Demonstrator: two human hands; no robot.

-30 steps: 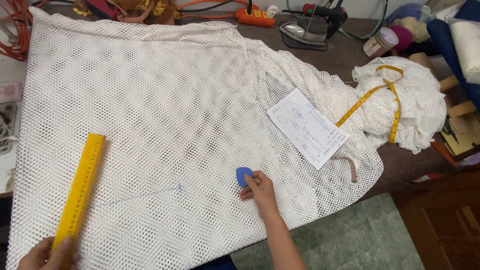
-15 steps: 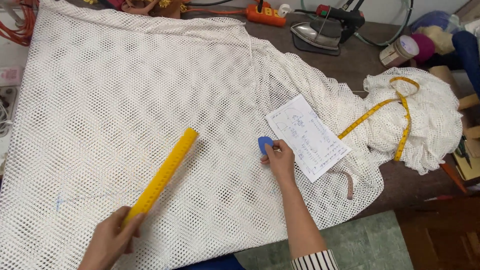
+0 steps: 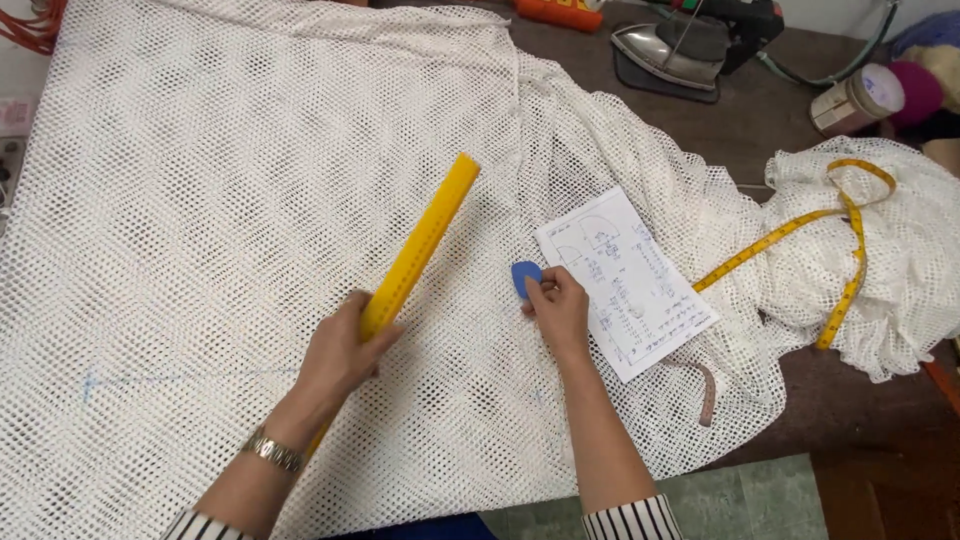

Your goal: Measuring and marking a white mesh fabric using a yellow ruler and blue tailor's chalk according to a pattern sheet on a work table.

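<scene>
The mesh (image 3: 230,200) lies flat and open to the left of the ruler (image 3: 420,240), giving broad free passage. Between ruler and chalk (image 3: 525,278) runs a narrow gap. Right of it, the paper (image 3: 625,280), tape (image 3: 800,235) and bunched cloth (image 3: 890,270) crowd the way; the iron (image 3: 665,50) blocks the far edge.

A sewing or tailoring workroom: a dark brown counter (image 3: 780,110) is covered by a wide spread of white mesh fabric (image 3: 220,180), with a clothes iron (image 3: 665,50) on its rest at the far edge, a yellow tape measure (image 3: 840,230) draped over a bundle of fabric, a sheet of pattern sketches (image 3: 625,280), blue tailor's chalk (image 3: 525,278) and a long yellow ruler (image 3: 420,240)
</scene>
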